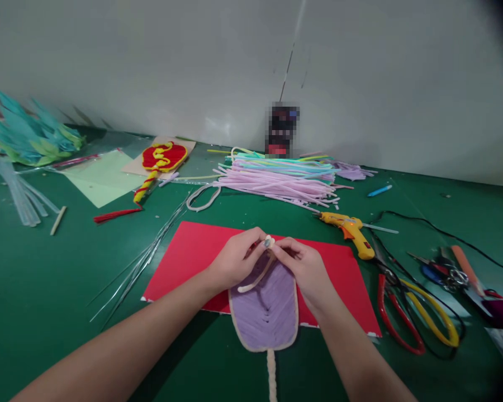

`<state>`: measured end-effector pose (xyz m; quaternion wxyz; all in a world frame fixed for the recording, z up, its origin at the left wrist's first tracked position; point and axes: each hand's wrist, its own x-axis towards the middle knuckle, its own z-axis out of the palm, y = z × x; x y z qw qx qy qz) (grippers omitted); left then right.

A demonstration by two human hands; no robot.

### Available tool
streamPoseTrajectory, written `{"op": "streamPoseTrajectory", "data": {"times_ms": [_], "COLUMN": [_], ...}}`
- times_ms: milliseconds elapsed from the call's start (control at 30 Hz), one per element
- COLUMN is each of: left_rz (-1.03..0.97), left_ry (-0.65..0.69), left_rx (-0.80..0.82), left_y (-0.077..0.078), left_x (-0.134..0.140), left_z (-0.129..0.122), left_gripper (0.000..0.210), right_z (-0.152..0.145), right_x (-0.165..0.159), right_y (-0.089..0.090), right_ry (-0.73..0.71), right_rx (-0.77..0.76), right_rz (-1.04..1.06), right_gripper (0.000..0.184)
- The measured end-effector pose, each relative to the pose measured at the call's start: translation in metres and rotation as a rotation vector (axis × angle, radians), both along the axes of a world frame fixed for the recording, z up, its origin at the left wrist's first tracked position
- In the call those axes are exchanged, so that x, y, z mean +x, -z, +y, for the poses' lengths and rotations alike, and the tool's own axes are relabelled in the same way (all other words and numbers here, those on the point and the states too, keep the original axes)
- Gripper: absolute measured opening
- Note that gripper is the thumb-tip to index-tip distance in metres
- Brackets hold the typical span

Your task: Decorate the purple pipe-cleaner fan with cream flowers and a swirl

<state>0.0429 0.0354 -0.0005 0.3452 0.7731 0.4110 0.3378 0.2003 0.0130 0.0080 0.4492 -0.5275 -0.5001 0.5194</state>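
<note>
My left hand [238, 257] and my right hand [302, 262] meet in the middle, thumbs and fingers pinched together. Between them is a cream pipe cleaner [255, 283], its upper end bent into a small loop or petal shape with a greyish spot, and its tail curving down to the left. Beneath the hands lies a purple fan [264, 318] made of pipe cleaners, edged in cream, with a twisted cream handle [271, 374] pointing toward me. The upper part of the fan is hidden by my hands. It rests partly on a red sheet [193, 251].
Pink and mint pipe cleaners [272, 181] lie in a bundle behind. On the right are a yellow glue gun [350, 229], red-and-yellow-handled pliers [402, 312] and a blue pen [379, 191]. Leftward are thin wires [151, 251], a red-and-yellow fan [163, 157] and clear glue sticks [23, 195].
</note>
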Motion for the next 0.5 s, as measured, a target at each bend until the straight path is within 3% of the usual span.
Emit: {"op": "streamPoseTrajectory", "data": {"times_ms": [200, 500], "left_rz": [-0.052, -0.177], "left_ry": [-0.009, -0.026], "left_rx": [-0.044, -0.220], "left_y": [-0.0040, -0.0070], "left_x": [0.0009, -0.0008], "left_z": [-0.0008, -0.0006], "left_gripper": [0.022, 0.023], "right_z": [0.0003, 0.0011], "right_x": [-0.0013, 0.0052], "right_y": [-0.0003, -0.0022], "right_ry": [-0.011, 0.020], "right_rx": [0.001, 0.147], "right_rz": [-0.007, -0.207], "right_gripper": [0.019, 0.023]}}
